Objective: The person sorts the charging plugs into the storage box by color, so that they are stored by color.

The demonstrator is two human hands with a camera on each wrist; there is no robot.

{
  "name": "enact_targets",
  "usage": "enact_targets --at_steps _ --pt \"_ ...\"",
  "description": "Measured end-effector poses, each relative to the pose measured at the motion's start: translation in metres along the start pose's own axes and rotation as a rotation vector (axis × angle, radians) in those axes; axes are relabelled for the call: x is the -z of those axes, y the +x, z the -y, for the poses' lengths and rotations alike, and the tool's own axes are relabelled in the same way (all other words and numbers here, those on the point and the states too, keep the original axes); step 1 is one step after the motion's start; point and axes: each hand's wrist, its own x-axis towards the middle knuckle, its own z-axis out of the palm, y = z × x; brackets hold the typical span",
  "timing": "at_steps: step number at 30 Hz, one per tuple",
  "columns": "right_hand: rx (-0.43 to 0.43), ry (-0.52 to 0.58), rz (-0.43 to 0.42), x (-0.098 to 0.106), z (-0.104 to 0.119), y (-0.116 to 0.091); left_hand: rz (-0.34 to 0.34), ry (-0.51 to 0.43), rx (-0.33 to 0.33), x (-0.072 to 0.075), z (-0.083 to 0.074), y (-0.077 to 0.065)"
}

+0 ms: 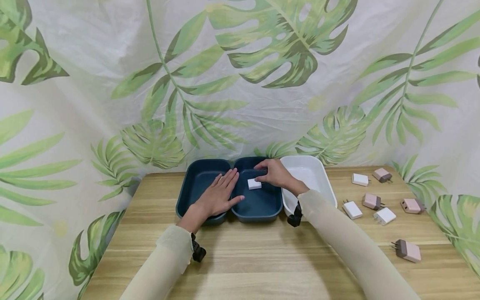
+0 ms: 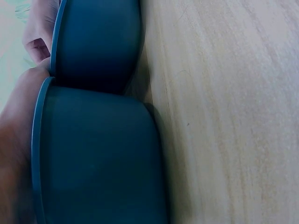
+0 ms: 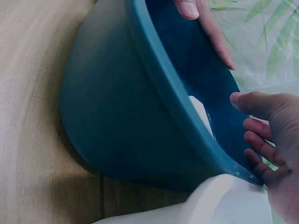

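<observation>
My left hand (image 1: 218, 196) lies with straight fingers across the touching rims of two dark blue trays, the left tray (image 1: 198, 165) and the middle tray (image 1: 258, 218). Inside the middle tray is a white charger plug (image 1: 254, 183); in the right wrist view this white plug (image 3: 202, 114) shows only in part behind the rim. Over that tray hovers my right hand (image 1: 276, 173), thumb and fingers spread apart and loosely bent. The right wrist view shows a gap between the right hand (image 3: 275, 130) and the plug, with nothing in its grasp.
A white tray (image 1: 325, 178) stands against the middle tray's right side, partly under my right forearm. Several charger plugs lie on the wooden table (image 1: 240, 258) at the right, some white (image 1: 352, 209), others pink and brown (image 1: 408, 251). A leaf-patterned cloth (image 1: 210, 83) hangs behind.
</observation>
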Motion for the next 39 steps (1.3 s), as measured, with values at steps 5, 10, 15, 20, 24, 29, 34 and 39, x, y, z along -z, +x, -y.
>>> enact_targets --at_steps 5,10,15,20,24,29,34,39 --pt "0.023 0.012 0.005 0.002 0.003 -0.003 0.004 -0.003 0.013 -0.002 0.001 0.000" --pt "0.047 0.019 0.007 0.003 0.005 -0.007 0.001 0.000 0.011 -0.001 0.001 0.000" --pt "0.066 0.022 -0.001 0.004 0.005 -0.010 -0.001 0.007 0.013 -0.001 0.001 0.000" --pt "0.072 0.031 0.005 0.007 0.004 -0.016 0.003 0.000 0.011 0.001 -0.002 -0.001" --pt "0.076 0.057 0.012 0.009 0.004 -0.021 0.000 -0.008 0.009 -0.002 -0.001 0.000" --pt "0.117 0.047 -0.013 0.013 0.007 -0.029 0.003 -0.007 0.016 -0.004 0.001 0.001" --pt "0.135 0.021 -0.019 0.018 0.011 -0.037 0.011 -0.006 0.019 -0.004 0.001 0.001" --pt "0.138 0.012 -0.002 0.025 0.014 -0.046 -0.001 -0.017 0.007 -0.002 0.001 0.000"
